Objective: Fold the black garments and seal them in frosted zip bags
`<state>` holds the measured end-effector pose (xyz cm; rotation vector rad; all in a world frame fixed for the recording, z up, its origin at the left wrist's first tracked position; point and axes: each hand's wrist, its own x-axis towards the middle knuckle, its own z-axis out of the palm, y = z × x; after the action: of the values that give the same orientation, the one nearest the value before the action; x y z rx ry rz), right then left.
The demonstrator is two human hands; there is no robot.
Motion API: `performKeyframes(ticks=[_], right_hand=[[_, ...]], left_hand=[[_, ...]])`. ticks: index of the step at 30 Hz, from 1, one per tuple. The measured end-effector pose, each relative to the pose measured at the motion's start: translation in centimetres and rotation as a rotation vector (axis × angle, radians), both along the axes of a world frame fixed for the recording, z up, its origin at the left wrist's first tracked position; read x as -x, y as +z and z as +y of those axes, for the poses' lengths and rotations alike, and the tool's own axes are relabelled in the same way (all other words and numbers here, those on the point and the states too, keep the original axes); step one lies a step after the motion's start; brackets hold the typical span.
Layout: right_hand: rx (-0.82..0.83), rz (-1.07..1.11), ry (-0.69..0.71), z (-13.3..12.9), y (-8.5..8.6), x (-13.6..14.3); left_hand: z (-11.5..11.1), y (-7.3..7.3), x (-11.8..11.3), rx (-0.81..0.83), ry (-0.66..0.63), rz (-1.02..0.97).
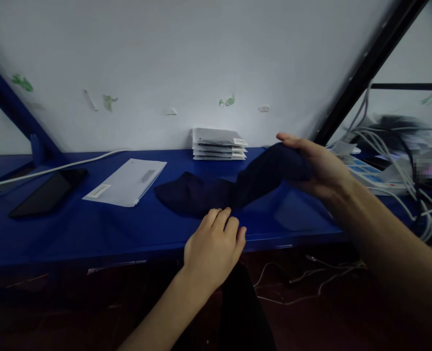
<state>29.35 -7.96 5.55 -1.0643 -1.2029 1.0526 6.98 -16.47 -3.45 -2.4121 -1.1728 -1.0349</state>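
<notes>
A long, narrow piece of dark navy cloth [216,192] stretches across the blue table, its left end lying on the surface and its right end raised. My right hand [318,165] holds that raised end, with the cloth covering part of the fingers. My left hand [216,241] is at the table's front edge, back of the hand up. Its fingers are curled at the cloth's near edge, and their tips are partly hidden. To the left lies a flat whitish zip pouch [128,183] with a small label.
Several similar pouches are stacked [219,144] against the white wall. A black phone [49,192] and a white cable [58,168] lie on the left of the blue table [102,229]. Tangled cables [395,165] crowd the right, and more hang below the table.
</notes>
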Motion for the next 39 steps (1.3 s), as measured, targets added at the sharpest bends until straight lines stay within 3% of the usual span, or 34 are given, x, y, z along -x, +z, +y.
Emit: performKeyframes(ticks=[2, 5, 9, 11, 13, 16, 20, 24, 27, 33, 39], right_hand=[[0.028, 0.207, 0.155, 0.1, 1.9, 2.2], [0.045, 0.219, 0.269, 1.4, 2.8, 6.4], [0.133, 0.096, 0.421, 3.7, 0.2, 11.7], [0.206, -0.066, 0.428, 4.6, -1.9, 13.6], [0.163, -0.253, 0.398, 5.2, -3.6, 14.6], [0.018, -0.515, 0.389, 5.7, -4.5, 14.8], [-0.237, -0.993, 0.352, 6.0, -4.1, 14.3], [-0.474, -1.273, 0.301, 6.2, -4.0, 14.1], [-0.546, -1.383, 0.322, 6.6, -4.1, 13.5], [-0.490, -1.407, 0.518, 7.4, -3.3, 11.8], [-0.448, -1.420, 0.394, 7.5, -3.9, 9.4]], left_hand=[[0.1, -0.2, 0.1, -0.017, -0.020, -0.047], [0.1, -0.3, 0.2, -0.030, -0.039, -0.085], [0.2, -0.3, 0.1, -0.011, -0.057, -0.108], [0.2, -0.2, 0.1, 0.010, -0.051, -0.113], [0.1, -0.2, 0.1, 0.027, -0.041, -0.119], [0.0, -0.1, 0.1, 0.066, -0.054, -0.122], [-0.2, 0.4, 0.2, 0.179, -0.092, -0.155], [-0.3, 1.0, 0.5, 0.301, -0.138, -0.216], [-0.4, 1.4, 0.7, 0.390, -0.167, -0.263], [-0.7, 2.0, 1.4, 0.500, -0.260, -0.294], [-0.8, 2.2, 1.5, 0.503, -0.269, -0.301]])
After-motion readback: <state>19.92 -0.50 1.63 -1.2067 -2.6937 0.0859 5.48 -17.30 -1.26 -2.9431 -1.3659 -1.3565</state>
